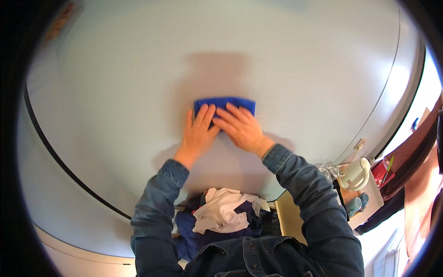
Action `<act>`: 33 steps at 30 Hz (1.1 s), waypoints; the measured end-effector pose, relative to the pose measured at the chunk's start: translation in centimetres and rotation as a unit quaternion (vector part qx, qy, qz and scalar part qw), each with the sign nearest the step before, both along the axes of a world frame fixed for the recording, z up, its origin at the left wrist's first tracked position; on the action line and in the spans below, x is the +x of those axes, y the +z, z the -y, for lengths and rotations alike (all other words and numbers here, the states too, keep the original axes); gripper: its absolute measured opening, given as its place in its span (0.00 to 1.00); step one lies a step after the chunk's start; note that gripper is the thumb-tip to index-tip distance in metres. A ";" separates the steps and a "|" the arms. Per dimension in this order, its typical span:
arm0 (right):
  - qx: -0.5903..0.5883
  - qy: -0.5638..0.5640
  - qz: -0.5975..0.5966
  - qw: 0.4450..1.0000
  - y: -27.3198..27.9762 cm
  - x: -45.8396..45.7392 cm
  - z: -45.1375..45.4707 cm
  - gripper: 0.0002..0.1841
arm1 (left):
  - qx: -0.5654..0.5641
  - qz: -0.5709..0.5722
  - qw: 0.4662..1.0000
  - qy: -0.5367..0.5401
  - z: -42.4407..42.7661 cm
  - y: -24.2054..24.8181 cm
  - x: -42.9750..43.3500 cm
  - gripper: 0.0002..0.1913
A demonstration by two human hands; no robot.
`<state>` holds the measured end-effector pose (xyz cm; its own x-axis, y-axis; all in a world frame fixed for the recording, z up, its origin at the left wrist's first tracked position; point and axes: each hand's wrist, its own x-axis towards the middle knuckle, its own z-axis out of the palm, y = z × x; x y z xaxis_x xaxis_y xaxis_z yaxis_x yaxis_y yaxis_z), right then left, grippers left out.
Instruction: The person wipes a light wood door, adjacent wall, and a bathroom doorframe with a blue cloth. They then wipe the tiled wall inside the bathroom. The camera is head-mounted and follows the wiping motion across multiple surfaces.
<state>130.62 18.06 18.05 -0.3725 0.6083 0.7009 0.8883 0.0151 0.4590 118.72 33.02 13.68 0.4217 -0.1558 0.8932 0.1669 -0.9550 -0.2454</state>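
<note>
A folded blue cloth (pixel 225 101) lies flat against a pale wall (pixel 131 86) in front of me. My left hand (pixel 200 130) rests on its lower left part, palm towards the wall, fingers pointing up and slightly spread. Over the cloth's lower right part lies my right hand (pixel 242 128), its fingers pointing up and to the left, close to my left fingertips. Neither hand has its fingers curled round the cloth. The cloth's lower edge is mostly hidden under the hands.
Below my arms is a heap of clothes with a white garment (pixel 221 214) on top. At the lower right, a small table (pixel 375 204) bears a white electric kettle (pixel 354 175), glasses (pixel 330 172) and blue mugs (pixel 353 206). A wall socket (pixel 360 143) and hanging curtains (pixel 420 194) are beside it.
</note>
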 end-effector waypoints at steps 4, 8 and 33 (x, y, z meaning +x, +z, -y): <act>-0.012 0.006 -0.042 0.999 -4.3 2.0 3.7 0.24 | 0.012 -0.076 0.994 -0.078 3.5 -2.2 0.6 0.15; 0.033 -0.020 -0.028 0.999 -1.2 5.4 7.0 0.25 | 0.005 -0.078 0.984 -0.160 6.5 2.1 2.0 0.16; 0.040 -0.038 -0.029 0.998 0.4 16.1 19.5 0.20 | 0.074 0.170 0.977 0.102 6.1 13.2 10.8 0.24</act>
